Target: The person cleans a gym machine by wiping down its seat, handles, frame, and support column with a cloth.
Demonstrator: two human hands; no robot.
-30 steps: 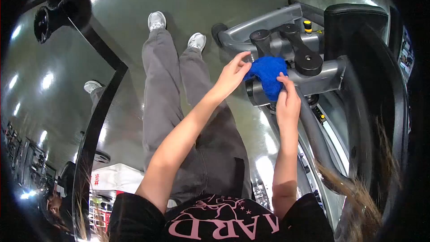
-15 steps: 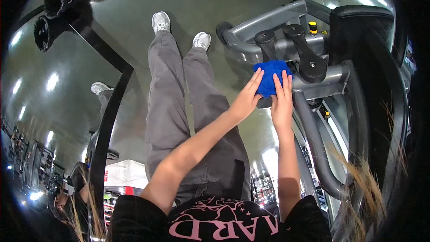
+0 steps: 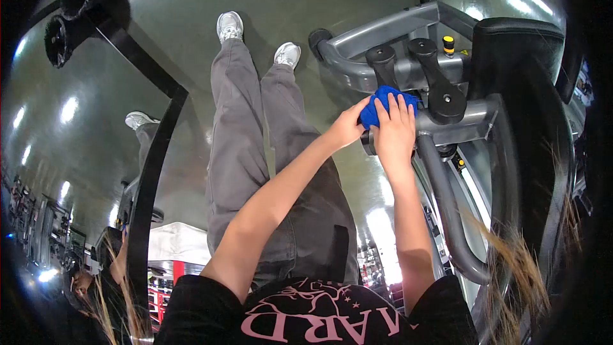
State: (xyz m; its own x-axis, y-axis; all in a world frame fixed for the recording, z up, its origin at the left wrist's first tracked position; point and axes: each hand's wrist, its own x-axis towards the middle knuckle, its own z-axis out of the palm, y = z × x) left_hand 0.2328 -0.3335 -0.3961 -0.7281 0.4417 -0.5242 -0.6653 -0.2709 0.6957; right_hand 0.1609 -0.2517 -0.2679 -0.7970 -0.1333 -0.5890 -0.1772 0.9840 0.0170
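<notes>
A crumpled blue cloth (image 3: pixel 384 103) lies against the end of a grey tube (image 3: pixel 465 118) on an exercise machine. My left hand (image 3: pixel 348 125) grips the cloth's left edge, its fingers partly hidden behind it. Across the front of the cloth, my right hand (image 3: pixel 394 133) presses with its fingers bent over it. Just right of the cloth is a black lever with a round bolted end (image 3: pixel 446 99), and a second black lever (image 3: pixel 381 56) stands above it. What lies directly under the cloth is hidden.
A black padded seat (image 3: pixel 518 38) and curved grey tubes (image 3: pixel 450 217) are on the right. A yellow-topped knob (image 3: pixel 448 43) sits on the frame. At left, a black-framed mirror (image 3: pixel 151 182) reflects gym equipment. My white shoes (image 3: pixel 230 27) stand on the shiny floor (image 3: pixel 172 19).
My right hand has shifted up and over the cloth, which is now more bunched. My left hand has slid from the cloth's front to its left edge. The view has shifted slightly.
</notes>
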